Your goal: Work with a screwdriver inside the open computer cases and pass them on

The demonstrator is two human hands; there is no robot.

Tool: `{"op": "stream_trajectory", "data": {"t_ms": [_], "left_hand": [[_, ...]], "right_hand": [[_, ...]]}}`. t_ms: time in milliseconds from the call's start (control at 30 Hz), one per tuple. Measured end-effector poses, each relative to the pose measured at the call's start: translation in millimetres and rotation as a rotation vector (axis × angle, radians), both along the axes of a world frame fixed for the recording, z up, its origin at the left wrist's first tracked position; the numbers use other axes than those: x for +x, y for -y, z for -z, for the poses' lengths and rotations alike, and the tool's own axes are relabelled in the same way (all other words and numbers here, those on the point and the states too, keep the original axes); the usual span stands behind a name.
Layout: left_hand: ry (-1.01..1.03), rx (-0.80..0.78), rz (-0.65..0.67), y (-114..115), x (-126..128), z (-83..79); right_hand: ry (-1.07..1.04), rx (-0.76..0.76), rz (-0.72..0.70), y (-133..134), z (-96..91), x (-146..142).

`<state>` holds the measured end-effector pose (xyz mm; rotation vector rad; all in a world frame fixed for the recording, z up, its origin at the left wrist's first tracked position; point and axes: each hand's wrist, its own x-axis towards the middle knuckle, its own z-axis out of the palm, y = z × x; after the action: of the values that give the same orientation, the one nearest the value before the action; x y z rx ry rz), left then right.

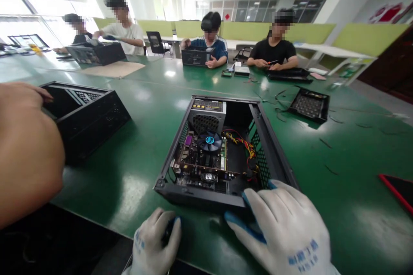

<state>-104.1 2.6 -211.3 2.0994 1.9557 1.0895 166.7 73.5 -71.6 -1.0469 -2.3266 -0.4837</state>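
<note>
An open black computer case (200, 197) is laid on the green tabletop (358, 150) directly before the wearer, its near right rim touched by the gloved right hand (280, 223), whose thumb is held lower, outside the near wall, though whether the rim is firmly grasped cannot be told. The gloved left hand (156, 240) is curled just short of the near wall, and whether anything is clasped in it cannot be seen. Inside the case, a CPU cooler fan (210, 141), a power supply unit (207, 122) and coloured power cables (249, 149) are exposed.
</note>
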Motion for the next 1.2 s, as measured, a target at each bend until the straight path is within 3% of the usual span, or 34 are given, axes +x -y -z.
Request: {"op": "stream_trajectory", "data": {"t_ms": [433,700,800,933,1200], "left_hand": [[0.090,-0.006,-0.047,-2,4,-13.4],[0.244,0.023,-0.088,11,-2,-17.5],[0.268,0.073,-0.095,15,-6,-33.3],[0.252,0.148,-0.098,21,-7,-66.5],[0.123,0.263,-0.001,25,1,-120.1]], "right_hand": [[0.009,-0.062,-0.036,-1,-7.5,2],[0.030,-0.063,-0.045,3,-10.0,5],[0.040,-0.075,-0.045,4,-9.7,6],[0.065,-0.098,-0.038,9,-10.0,7],[0.063,-0.076,-0.057,27,-14.5,10]]}}
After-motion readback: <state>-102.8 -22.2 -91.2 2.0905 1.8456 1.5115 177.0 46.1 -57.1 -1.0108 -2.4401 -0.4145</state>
